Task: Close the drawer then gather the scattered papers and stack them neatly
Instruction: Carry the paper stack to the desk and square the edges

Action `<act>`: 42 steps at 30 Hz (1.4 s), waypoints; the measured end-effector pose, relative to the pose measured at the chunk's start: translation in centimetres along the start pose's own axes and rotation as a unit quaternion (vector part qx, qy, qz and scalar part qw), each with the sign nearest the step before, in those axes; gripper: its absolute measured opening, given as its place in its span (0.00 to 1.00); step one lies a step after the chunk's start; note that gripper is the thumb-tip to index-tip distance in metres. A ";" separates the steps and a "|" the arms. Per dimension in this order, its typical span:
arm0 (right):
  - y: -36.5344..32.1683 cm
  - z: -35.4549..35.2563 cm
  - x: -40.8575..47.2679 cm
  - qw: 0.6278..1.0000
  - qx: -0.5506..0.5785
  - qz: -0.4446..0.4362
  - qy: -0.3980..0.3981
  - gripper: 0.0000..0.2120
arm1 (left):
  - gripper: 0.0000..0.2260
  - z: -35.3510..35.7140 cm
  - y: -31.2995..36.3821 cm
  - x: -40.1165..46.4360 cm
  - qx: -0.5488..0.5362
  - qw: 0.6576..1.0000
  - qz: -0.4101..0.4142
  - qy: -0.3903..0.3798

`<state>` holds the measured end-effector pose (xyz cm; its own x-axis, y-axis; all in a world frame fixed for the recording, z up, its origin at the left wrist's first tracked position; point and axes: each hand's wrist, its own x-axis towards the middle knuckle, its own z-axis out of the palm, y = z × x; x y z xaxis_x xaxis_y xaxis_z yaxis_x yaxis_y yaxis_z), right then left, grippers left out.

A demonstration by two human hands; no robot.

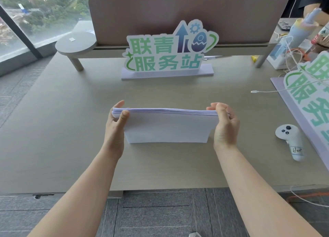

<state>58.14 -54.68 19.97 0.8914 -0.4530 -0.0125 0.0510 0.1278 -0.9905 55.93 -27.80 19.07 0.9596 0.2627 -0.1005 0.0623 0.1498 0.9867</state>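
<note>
A stack of white papers (166, 128) stands upright on its long edge on the beige desk (53, 130), in the middle of the view. My left hand (115, 124) grips the stack's left end, thumb in front. My right hand (224, 124) grips the right end, fingers curled over the top edge. The sheets' top edges look roughly level. No drawer is in view.
A green and white sign (169, 53) on a lilac base stands behind the papers. A second sign (309, 97) lies at the right. A white controller (292, 140) and a white cable (267, 91) lie to the right. A pink divider (187, 16) closes the back.
</note>
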 end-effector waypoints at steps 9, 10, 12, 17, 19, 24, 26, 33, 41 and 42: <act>0.3 -0.2 0.0 0.999 0.005 -0.029 -0.015 0.10 | 0.07 2.0 1.5 0.6 -0.044 0.989 -0.020 0.143; 0.3 -0.3 0.0 0.999 0.006 -0.033 -0.025 0.11 | 0.05 2.0 1.7 0.6 -0.045 0.989 -0.020 0.143; 0.2 -0.4 -0.1 0.999 -0.001 -0.036 -0.038 0.11 | 0.11 2.0 1.8 0.5 -0.043 0.990 -0.019 0.135; 0.1 -0.4 -0.2 0.999 -0.010 -0.031 -0.041 0.13 | 0.15 2.1 2.0 0.2 -0.054 0.991 -0.009 0.125; 0.2 -0.7 -0.1 0.997 -0.006 -0.037 -0.068 0.17 | 0.11 2.1 2.0 0.1 -0.044 0.991 -0.006 0.127; 1.3 -2.2 -0.2 0.983 -0.060 -0.078 -0.157 0.27 | 0.11 1.8 2.0 0.2 -0.047 0.995 -0.016 0.090; 1.9 -2.5 -0.4 0.976 -0.106 -0.062 -0.178 0.30 | 0.16 1.2 1.9 0.2 -0.047 0.998 -0.004 0.041; 3.1 -2.6 -0.7 0.984 -0.131 0.046 -0.109 0.09 | 0.14 0.3 0.1 -0.5 0.075 0.996 -0.029 0.034; 1.6 -1.8 -0.8 0.995 -0.051 -0.012 -0.089 0.13 | 0.15 0.1 0.6 -0.4 0.007 0.998 0.007 0.058; 1.9 -1.9 -0.9 0.994 -0.054 -0.007 -0.096 0.13 | 0.16 -0.1 0.4 -0.4 0.009 0.998 0.002 0.055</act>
<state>56.59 -55.74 17.88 0.9611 -0.2759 0.0168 0.0240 0.0228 -0.9995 55.50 -27.74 19.47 0.9242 0.3658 -0.1098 0.0652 0.1323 0.9891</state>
